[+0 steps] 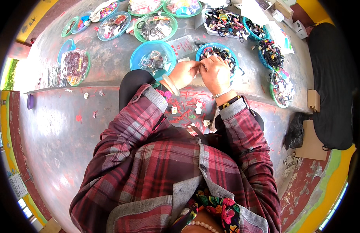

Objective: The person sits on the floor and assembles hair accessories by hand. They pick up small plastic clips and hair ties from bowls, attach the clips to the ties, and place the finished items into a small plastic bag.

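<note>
My left hand and my right hand meet in front of me with fingertips pinched together. Whatever they hold is too small and covered by the fingers to make out. Just beyond my right hand stands a blue basin heaped with dark elastic bands, some with coloured bits. Left of my hands, a second blue basin has clear plastic packets with dark loops in it. A flat clear plastic bag lies between the basins on the raised concrete ledge.
Green and blue basins of small goods line the ledge's far side. A white tub and more basins of bands sit at right. Red scraps and white tags litter the floor below my hands. A long black bag stands far right.
</note>
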`<state>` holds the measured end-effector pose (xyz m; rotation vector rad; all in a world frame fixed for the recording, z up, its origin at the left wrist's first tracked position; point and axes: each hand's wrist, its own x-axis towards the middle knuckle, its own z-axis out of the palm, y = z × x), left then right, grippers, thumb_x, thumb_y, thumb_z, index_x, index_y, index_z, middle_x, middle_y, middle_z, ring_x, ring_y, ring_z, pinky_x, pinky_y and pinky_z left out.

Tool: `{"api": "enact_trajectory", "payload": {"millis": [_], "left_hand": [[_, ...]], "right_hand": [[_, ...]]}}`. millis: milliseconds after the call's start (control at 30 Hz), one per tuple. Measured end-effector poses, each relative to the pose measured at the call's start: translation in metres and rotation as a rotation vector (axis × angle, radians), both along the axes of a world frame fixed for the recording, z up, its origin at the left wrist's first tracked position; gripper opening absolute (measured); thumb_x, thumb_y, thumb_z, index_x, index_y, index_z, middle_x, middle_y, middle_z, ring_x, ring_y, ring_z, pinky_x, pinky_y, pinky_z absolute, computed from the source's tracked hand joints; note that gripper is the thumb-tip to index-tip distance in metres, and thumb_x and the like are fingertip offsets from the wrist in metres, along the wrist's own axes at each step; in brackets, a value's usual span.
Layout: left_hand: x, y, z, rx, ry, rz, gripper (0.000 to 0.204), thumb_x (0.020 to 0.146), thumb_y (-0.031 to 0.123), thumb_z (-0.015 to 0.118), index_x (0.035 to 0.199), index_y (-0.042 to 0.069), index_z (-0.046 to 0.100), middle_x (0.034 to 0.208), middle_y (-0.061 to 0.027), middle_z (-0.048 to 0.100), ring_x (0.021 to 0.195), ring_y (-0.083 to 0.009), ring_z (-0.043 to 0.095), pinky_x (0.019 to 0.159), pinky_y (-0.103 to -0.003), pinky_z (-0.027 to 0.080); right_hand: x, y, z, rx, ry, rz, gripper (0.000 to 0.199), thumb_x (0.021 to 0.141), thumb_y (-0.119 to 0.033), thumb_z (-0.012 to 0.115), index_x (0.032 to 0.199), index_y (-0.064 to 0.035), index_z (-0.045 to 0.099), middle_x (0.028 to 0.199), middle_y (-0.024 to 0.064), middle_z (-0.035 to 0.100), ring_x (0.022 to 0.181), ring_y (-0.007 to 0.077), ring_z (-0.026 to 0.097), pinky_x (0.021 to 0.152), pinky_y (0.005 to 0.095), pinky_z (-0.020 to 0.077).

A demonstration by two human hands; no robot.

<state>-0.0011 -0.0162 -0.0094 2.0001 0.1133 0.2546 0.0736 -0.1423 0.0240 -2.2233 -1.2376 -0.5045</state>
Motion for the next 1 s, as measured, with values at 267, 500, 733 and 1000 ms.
{"api": "enact_trajectory", "payload": {"millis": [267, 500, 733, 1000], "left_hand": [[0.001, 0.000, -0.003, 0.025, -0.018, -0.015, 0.023, 0.084, 0.006, 0.049, 0.104, 0.000, 0.059, 0.090, -0.0180, 0.063, 0.083, -0.0230, 0.063, 0.072, -0.030, 0.047], [0.001, 0.000, -0.003, -0.002, 0.005, -0.008, 0.022, 0.084, 0.007, 0.050, 0.103, 0.000, 0.059, 0.089, -0.0184, 0.063, 0.082, -0.0243, 0.063, 0.072, -0.031, 0.047], [0.001, -0.001, -0.003, 0.013, -0.013, -0.004, 0.021, 0.085, 0.007, 0.050, 0.103, 0.000, 0.059, 0.088, -0.0160, 0.064, 0.081, -0.0203, 0.062, 0.071, -0.029, 0.047], [0.008, 0.008, -0.013, -0.541, 0.011, -0.034, 0.024, 0.090, 0.008, 0.045, 0.106, -0.007, 0.055, 0.093, -0.0102, 0.063, 0.089, -0.0155, 0.061, 0.080, -0.025, 0.048]], "right_hand": [[-0.001, 0.000, 0.003, -0.049, -0.011, -0.014, 0.004, 0.068, -0.013, 0.060, 0.070, -0.0098, 0.059, 0.074, 0.0052, 0.058, 0.077, 0.0250, 0.057, 0.067, 0.0383, 0.0425], [0.000, 0.001, 0.001, -0.066, -0.031, -0.008, 0.005, 0.068, -0.014, 0.059, 0.068, -0.0095, 0.057, 0.072, 0.0048, 0.057, 0.075, 0.0242, 0.056, 0.066, 0.0381, 0.0418], [0.001, 0.000, -0.002, -0.022, 0.020, -0.021, 0.005, 0.068, -0.014, 0.059, 0.066, -0.0096, 0.058, 0.072, 0.0054, 0.058, 0.075, 0.0244, 0.057, 0.066, 0.0376, 0.0425], [0.014, 0.001, -0.012, 0.248, 0.473, -0.037, 0.009, 0.071, -0.012, 0.059, 0.075, -0.0085, 0.066, 0.073, 0.0091, 0.062, 0.066, 0.0264, 0.060, 0.060, 0.0330, 0.0481]]}}
